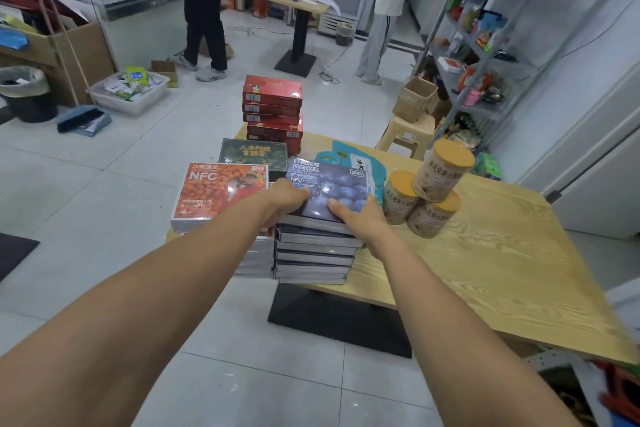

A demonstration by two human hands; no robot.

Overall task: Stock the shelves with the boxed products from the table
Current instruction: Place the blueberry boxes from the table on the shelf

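Observation:
A stack of several flat blueberry-print boxes [332, 185] stands at the near left end of the wooden table [485, 253]. My left hand [285, 199] grips the top box at its left edge. My right hand [360, 218] grips the same box at its near right corner, thumb on the lid. An orange NFC box [221, 192] tops a second stack just to the left. Behind them lie a dark green box [254, 153] and a tall stack of red boxes [272, 107]. The metal shelves [485, 45] stand at the right.
Three tins with orange lids [433, 189] are piled right of the blue stack, with a blue pouch [363, 163] behind. A plastic stool [408, 135] carrying a cardboard box stands near the shelves. Two people stand farther back by a small table [301, 0]. Bins and a tub line the left floor.

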